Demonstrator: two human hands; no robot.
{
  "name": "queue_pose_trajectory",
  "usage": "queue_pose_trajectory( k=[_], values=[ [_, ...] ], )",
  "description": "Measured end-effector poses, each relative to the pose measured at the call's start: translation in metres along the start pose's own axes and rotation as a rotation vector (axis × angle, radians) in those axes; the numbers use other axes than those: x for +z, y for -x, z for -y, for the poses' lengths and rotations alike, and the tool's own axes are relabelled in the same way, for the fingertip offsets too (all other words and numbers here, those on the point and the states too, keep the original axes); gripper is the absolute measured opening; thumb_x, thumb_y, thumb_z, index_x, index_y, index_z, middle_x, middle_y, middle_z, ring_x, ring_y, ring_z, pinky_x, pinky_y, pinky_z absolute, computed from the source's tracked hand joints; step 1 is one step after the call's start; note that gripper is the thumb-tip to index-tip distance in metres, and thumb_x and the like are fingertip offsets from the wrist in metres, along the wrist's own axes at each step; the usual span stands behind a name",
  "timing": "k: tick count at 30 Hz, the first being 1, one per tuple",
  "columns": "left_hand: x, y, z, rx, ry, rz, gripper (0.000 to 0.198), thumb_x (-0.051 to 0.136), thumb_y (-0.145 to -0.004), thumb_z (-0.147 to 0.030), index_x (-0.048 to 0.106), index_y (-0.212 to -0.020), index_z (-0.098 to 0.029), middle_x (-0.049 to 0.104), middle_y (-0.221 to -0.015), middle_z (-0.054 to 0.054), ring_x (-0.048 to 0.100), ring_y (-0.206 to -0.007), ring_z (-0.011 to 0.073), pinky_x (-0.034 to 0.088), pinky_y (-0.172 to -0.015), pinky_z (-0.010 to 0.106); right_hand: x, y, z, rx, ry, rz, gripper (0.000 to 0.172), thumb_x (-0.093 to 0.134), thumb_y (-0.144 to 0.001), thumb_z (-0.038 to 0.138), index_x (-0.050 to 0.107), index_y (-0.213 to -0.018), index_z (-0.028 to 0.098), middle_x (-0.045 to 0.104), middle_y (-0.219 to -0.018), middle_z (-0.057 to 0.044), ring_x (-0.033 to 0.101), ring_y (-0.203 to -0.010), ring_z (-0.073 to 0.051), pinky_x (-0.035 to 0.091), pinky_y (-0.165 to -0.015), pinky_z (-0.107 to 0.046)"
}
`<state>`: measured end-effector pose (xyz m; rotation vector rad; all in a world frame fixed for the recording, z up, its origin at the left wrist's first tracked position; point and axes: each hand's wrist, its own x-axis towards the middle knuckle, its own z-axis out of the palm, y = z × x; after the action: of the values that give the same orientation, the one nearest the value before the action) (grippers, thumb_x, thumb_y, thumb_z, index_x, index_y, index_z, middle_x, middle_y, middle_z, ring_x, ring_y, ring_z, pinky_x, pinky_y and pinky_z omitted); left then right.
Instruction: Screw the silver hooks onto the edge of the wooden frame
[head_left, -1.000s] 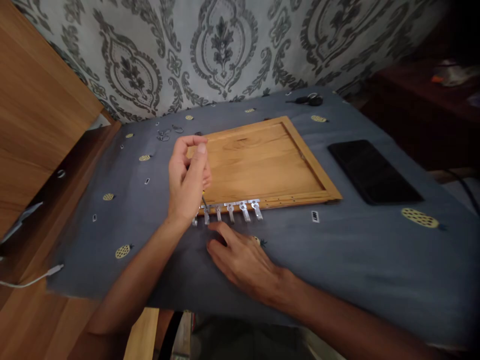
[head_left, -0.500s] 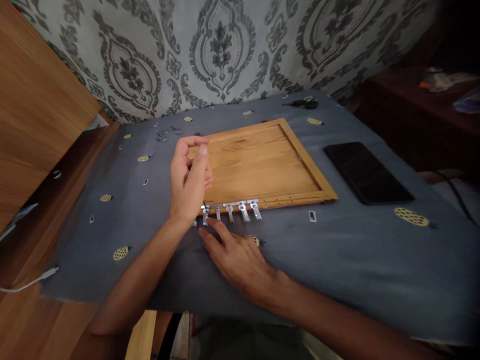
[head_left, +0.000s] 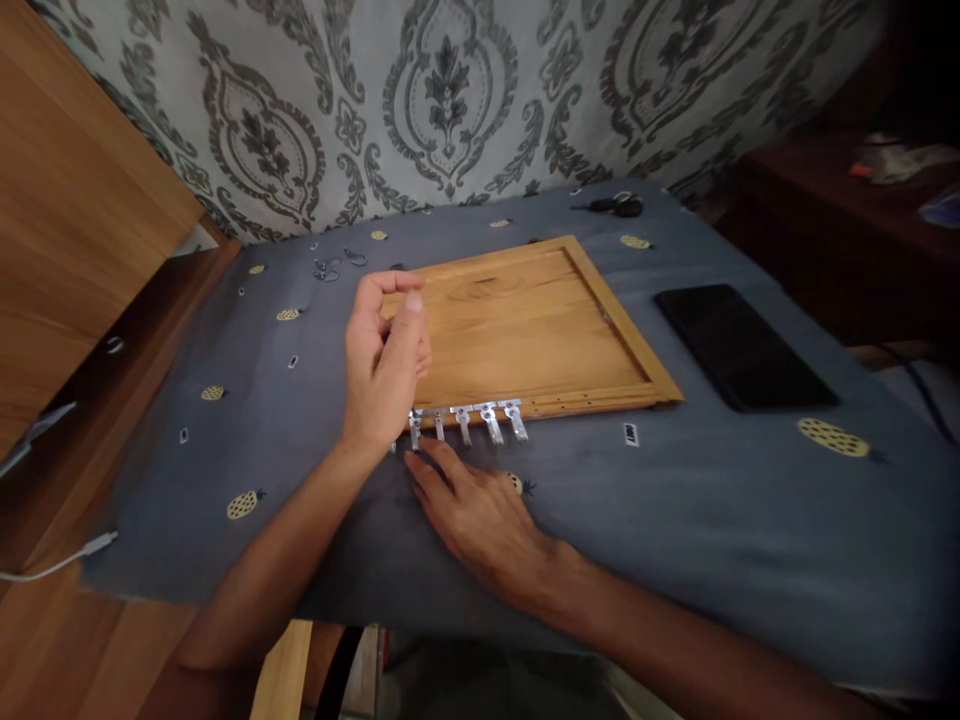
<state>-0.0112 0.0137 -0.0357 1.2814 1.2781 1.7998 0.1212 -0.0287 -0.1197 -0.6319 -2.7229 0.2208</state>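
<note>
My left hand [head_left: 382, 365] is closed upright over the near-left edge of a framed wooden board [head_left: 510, 310]. What it grips is hidden behind the fingers and palm. Several T-shaped silver metal clips [head_left: 489, 422] line the board's near edge, with their narrow ends sticking out over the cloth. My right hand [head_left: 480, 525] rests palm down in front of them, its fingers stretched out and slightly apart. Its fingertips are at the outer end of a clip [head_left: 415, 432] just below my left hand, seeming to touch it.
A blue pineapple-print cloth [head_left: 675, 520] covers the table. On it lie a black phone [head_left: 746, 345] to the right, small metal pieces [head_left: 328, 269] at back left and a dark tool [head_left: 611, 205] at back right. A white cable [head_left: 94, 545] reaches the left edge.
The whole view has shifted slightly. A thin dark tip showing under my left hand before is now hidden. Both hands keep nearly the same place at the clips.
</note>
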Motion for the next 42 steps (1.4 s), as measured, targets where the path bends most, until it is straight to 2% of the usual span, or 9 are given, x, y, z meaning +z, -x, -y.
queue_pose_trajectory(
  k=[5, 11, 18, 29, 38, 40, 42],
  values=[
    [0.0, 0.0, 0.001, 0.007, -0.003, -0.006, 0.012, 0.058, -0.094, -0.034, 0.052, -0.096, -0.024, 0.029, -0.053, -0.009, 0.023, -0.042, 0.0076, 0.021, -0.037, 0.018, -0.002, 0.0, -0.001, 0.048, -0.088, 0.016, 0.036, 0.053, -0.095, 0.011, 0.062, -0.13, 0.013, 0.068, -0.124, -0.016, 0.073, -0.085, -0.023, 0.061, -0.058, -0.03],
    [0.0, -0.003, 0.0, -0.015, 0.004, -0.005, 0.007, 0.055, -0.094, -0.029, 0.051, -0.096, -0.024, 0.03, -0.052, -0.01, 0.024, -0.041, 0.0068, 0.022, -0.038, 0.018, -0.01, -0.001, -0.001, 0.128, -0.275, 0.002, 0.034, 0.048, -0.096, 0.013, 0.064, -0.127, 0.014, 0.068, -0.121, -0.014, 0.071, -0.09, -0.022, 0.063, -0.07, -0.035],
    [0.0, -0.007, 0.001, -0.045, 0.007, 0.038, 0.008, 0.055, -0.091, -0.023, 0.05, -0.096, -0.025, 0.029, -0.051, -0.011, 0.023, -0.039, 0.0066, 0.018, -0.038, 0.018, -0.011, -0.001, -0.003, 0.143, -0.338, -0.007, 0.034, 0.047, -0.096, 0.014, 0.065, -0.125, 0.015, 0.068, -0.12, -0.014, 0.07, -0.088, -0.021, 0.06, -0.066, -0.032],
    [-0.002, -0.011, -0.003, -0.11, 0.002, 0.239, 0.018, 0.05, -0.086, -0.021, 0.048, -0.103, -0.024, 0.032, -0.048, -0.013, 0.023, -0.036, 0.0063, 0.02, -0.038, 0.018, -0.011, -0.002, -0.003, 0.143, -0.372, -0.013, 0.036, 0.045, -0.097, 0.014, 0.065, -0.126, 0.013, 0.068, -0.12, -0.015, 0.069, -0.089, -0.022, 0.06, -0.07, -0.036],
    [-0.008, -0.019, -0.008, -0.228, 0.077, 0.405, 0.027, 0.05, -0.081, -0.022, 0.047, -0.108, -0.024, 0.027, -0.045, -0.014, 0.017, -0.035, 0.0062, 0.017, -0.038, 0.018, -0.011, -0.002, -0.003, 0.138, -0.362, -0.009, 0.034, 0.044, -0.098, 0.016, 0.065, -0.126, 0.013, 0.068, -0.12, -0.014, 0.07, -0.09, -0.022, 0.06, -0.069, -0.035],
    [-0.01, -0.02, -0.009, -0.234, 0.06, 0.398, 0.028, 0.05, -0.081, -0.022, 0.046, -0.109, -0.024, 0.036, -0.05, -0.012, 0.026, -0.038, 0.0066, 0.023, -0.039, 0.018, -0.011, -0.002, -0.003, 0.135, -0.364, -0.008, 0.034, 0.045, -0.098, 0.016, 0.065, -0.124, 0.013, 0.068, -0.12, -0.014, 0.07, -0.089, -0.023, 0.06, -0.069, -0.036],
    [-0.012, -0.022, -0.009, -0.214, -0.029, 0.36, 0.026, 0.051, -0.083, -0.021, 0.047, -0.109, -0.022, 0.049, -0.062, -0.007, 0.042, -0.047, 0.0079, 0.036, -0.045, 0.019, -0.012, -0.003, -0.003, 0.134, -0.363, -0.007, 0.033, 0.046, -0.097, 0.016, 0.066, -0.123, 0.012, 0.068, -0.12, -0.015, 0.071, -0.09, -0.024, 0.06, -0.069, -0.036]
  ],
)
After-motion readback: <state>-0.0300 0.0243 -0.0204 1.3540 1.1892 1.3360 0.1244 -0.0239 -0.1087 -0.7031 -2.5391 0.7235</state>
